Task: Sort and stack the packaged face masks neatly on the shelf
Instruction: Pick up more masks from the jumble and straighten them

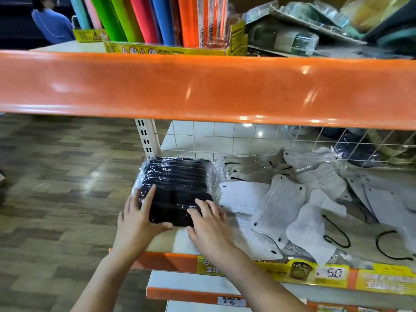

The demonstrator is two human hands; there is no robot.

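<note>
Resting at the left end of the shelf (pixel 171 243), just in front of the wire grid back (pixel 225 140), is a stack of black face masks (pixel 175 188) in clear, glossy wrap; the packs overlap like shingles from back to front, and the film catches white glare. Left hand (pixel 137 224) lies against the stack's left front corner, fingers (pixel 148 199) straight and slightly spread, thumb under the front edge. Right hand (pixel 209 224) presses flat on the front right corner, fingers loosely spread over the plastic. Just right of the stack, white and grey masks (pixel 279 208) lie in a loose, overlapping heap, black ear loops trailing. Yellow price strip (pixel 328 274) runs along the shelf's front lip. Orange beam (pixel 202 86) of the upper shelf spans above.
</note>
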